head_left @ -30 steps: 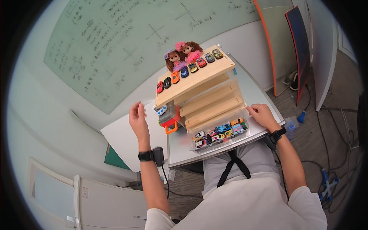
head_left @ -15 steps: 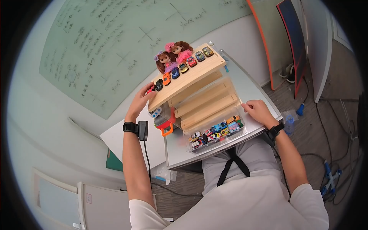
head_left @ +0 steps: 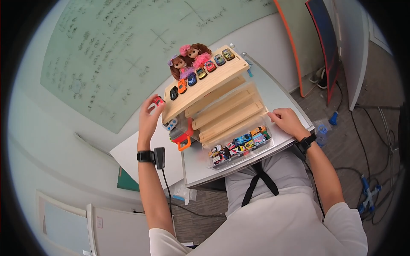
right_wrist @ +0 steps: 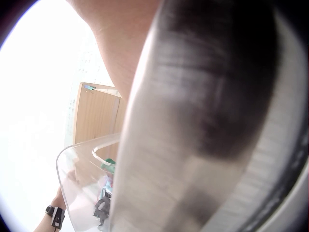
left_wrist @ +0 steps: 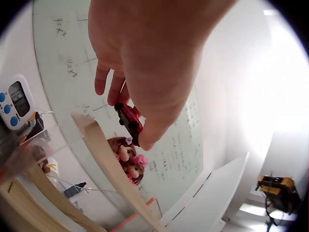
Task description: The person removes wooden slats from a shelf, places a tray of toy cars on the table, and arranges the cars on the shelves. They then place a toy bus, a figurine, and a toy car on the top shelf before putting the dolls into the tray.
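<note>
My left hand [head_left: 148,120] is raised beside the left end of the top wooden shelf [head_left: 205,87]. It pinches a red toy car [head_left: 159,101] between thumb and fingers; in the left wrist view the car [left_wrist: 129,122] is held clear of the shelf end. A black toy car [head_left: 174,92], an orange toy car [head_left: 182,86] and several more stand in a row along that shelf. My right hand [head_left: 285,121] rests on the table by the right side of the lower shelves, its fingers loosely curled with nothing seen in them.
Two dolls [head_left: 183,65] sit behind the row of cars. Below the lower wooden steps [head_left: 228,111] a clear plastic bin [head_left: 212,165] holds several toy cars at the table's near edge. A red box with an orange handle [head_left: 184,145] and a white timer [head_left: 171,124] are at the left.
My left hand has reached up to the shelf's left end, taken the red toy car and lifted it off to the left. My right hand stays by the lower shelves.
</note>
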### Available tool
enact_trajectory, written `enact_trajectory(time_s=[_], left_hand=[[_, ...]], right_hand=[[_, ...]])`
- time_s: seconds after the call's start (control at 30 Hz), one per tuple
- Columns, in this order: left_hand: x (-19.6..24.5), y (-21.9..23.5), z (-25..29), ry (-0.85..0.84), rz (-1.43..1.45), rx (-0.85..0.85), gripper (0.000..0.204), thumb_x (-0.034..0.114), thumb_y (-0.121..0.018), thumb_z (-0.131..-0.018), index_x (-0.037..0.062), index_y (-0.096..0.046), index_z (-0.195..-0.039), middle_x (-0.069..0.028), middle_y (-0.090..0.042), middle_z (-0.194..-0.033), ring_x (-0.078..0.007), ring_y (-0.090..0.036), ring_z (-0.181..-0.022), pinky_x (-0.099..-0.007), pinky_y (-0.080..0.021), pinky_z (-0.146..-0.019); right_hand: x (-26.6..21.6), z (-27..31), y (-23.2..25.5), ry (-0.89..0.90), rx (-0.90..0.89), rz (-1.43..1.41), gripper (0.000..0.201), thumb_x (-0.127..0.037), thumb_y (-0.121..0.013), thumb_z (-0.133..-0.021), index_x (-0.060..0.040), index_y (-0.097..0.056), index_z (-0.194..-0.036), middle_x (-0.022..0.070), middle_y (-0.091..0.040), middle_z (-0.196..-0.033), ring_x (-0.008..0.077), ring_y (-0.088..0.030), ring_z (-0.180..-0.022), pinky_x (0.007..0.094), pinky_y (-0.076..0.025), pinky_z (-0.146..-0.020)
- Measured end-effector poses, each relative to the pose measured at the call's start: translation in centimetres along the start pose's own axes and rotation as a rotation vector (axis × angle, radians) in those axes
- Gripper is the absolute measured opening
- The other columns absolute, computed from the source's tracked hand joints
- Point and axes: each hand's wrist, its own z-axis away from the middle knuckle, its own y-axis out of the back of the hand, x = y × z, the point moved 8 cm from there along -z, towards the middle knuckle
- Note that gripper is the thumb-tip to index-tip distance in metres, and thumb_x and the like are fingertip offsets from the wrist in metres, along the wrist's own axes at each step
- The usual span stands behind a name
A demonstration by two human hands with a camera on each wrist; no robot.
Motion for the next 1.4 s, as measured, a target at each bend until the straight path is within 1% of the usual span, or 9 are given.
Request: enact_trajectory(time_s=[0.1, 0.27, 0.5, 0.87, 0.97, 1.13, 1.17, 1.23, 1.4], left_hand=[[4.7, 1.0, 4.7, -0.106, 0.234, 0.038, 0.044, 0.015, -0.073, -0.094, 0.0008, -0.063, -0.135, -0.0109, -0.063, -0.136, -0.0230, -0.057, -0.128, -0.0397, -0.042, -0.113], [10.1, -3.1, 12.5, -0.263, 0.047, -0.332, 0.046, 0.013, -0.079, -0.086, 0.0031, -0.066, -0.130, -0.0117, -0.063, -0.136, -0.0273, -0.058, -0.128, -0.0404, -0.043, -0.111], [5.7, -11.5, 15.9, -0.146, -0.143, -0.586, 0.052, 0.020, -0.083, -0.086, 0.0055, -0.066, -0.133, -0.0138, -0.061, -0.141, -0.0322, -0.057, -0.131, -0.0412, -0.044, -0.112], [3.7, -14.4, 17.3, -0.243, -0.091, -0.781, 0.047, 0.010, -0.073, -0.092, 0.0088, -0.065, -0.138, -0.0133, -0.060, -0.146, -0.0333, -0.052, -0.138, -0.0424, -0.040, -0.117], [4.0, -13.5, 16.7, -0.187, 0.002, -0.720, 0.038, 0.007, -0.070, -0.093, 0.0071, -0.069, -0.132, -0.0126, -0.066, -0.139, -0.0323, -0.058, -0.132, -0.0406, -0.044, -0.113], [2.8, -8.3, 12.1, 0.128, 0.095, -0.365, 0.021, 0.010, -0.069, -0.098, 0.0029, -0.075, -0.117, -0.0083, -0.074, -0.118, -0.0159, -0.069, -0.106, -0.0292, -0.052, -0.089], [2.8, -7.8, 11.1, 0.128, 0.095, -0.363, 0.021, 0.010, -0.069, -0.098, 0.0029, -0.075, -0.117, -0.0083, -0.074, -0.118, -0.0159, -0.069, -0.106, -0.0292, -0.052, -0.089], [3.3, -4.4, 8.2, 0.077, 0.136, -0.046, 0.017, 0.011, -0.070, -0.097, 0.0014, -0.076, -0.111, -0.0066, -0.074, -0.112, -0.0105, -0.068, -0.101, -0.0263, -0.052, -0.085], [5.5, -3.1, 1.9, -0.209, -0.052, 0.048, 0.034, 0.017, -0.071, -0.097, 0.0049, -0.069, -0.128, -0.0100, -0.068, -0.131, -0.0188, -0.063, -0.119, -0.0327, -0.049, -0.098]], right_hand=[[0.2, 0.0, -0.2, 0.004, -0.010, -0.004, 0.043, -0.035, -0.062, -0.099, -0.0004, -0.073, -0.076, 0.0169, -0.064, -0.064, 0.0341, -0.061, -0.059, 0.0438, -0.047, -0.062], [-0.2, -0.2, -0.2, -0.010, -0.011, 0.012, 0.044, -0.035, -0.062, -0.099, 0.0011, -0.072, -0.076, 0.0172, -0.064, -0.065, 0.0343, -0.060, -0.060, 0.0430, -0.047, -0.062], [0.1, -0.1, -0.2, -0.009, -0.007, 0.025, 0.043, -0.034, -0.062, -0.099, 0.0009, -0.072, -0.077, 0.0170, -0.065, -0.066, 0.0341, -0.061, -0.061, 0.0431, -0.048, -0.063], [0.0, 0.0, -0.1, -0.026, -0.013, 0.018, 0.043, -0.034, -0.063, -0.099, 0.0001, -0.073, -0.077, 0.0168, -0.065, -0.065, 0.0332, -0.061, -0.060, 0.0429, -0.047, -0.062], [-0.2, -0.1, -0.1, -0.022, -0.012, 0.015, 0.043, -0.034, -0.063, -0.099, 0.0002, -0.073, -0.077, 0.0168, -0.064, -0.065, 0.0332, -0.061, -0.060, 0.0429, -0.047, -0.062], [-0.1, -0.1, -0.2, -0.014, -0.013, 0.020, 0.043, -0.034, -0.062, -0.100, 0.0003, -0.072, -0.076, 0.0168, -0.064, -0.065, 0.0335, -0.061, -0.061, 0.0431, -0.047, -0.063], [-0.2, -0.1, -0.1, -0.015, -0.015, 0.026, 0.043, -0.034, -0.062, -0.100, 0.0004, -0.072, -0.076, 0.0168, -0.064, -0.065, 0.0336, -0.061, -0.061, 0.0433, -0.047, -0.063], [-0.2, -0.1, -0.1, -0.015, -0.013, 0.030, 0.043, -0.034, -0.062, -0.100, 0.0005, -0.072, -0.076, 0.0168, -0.065, -0.065, 0.0338, -0.061, -0.061, 0.0435, -0.047, -0.063], [-0.2, 0.0, -0.2, -0.014, -0.012, 0.010, 0.043, -0.034, -0.062, -0.099, 0.0004, -0.072, -0.076, 0.0170, -0.066, -0.066, 0.0347, -0.062, -0.062, 0.0441, -0.047, -0.063]])
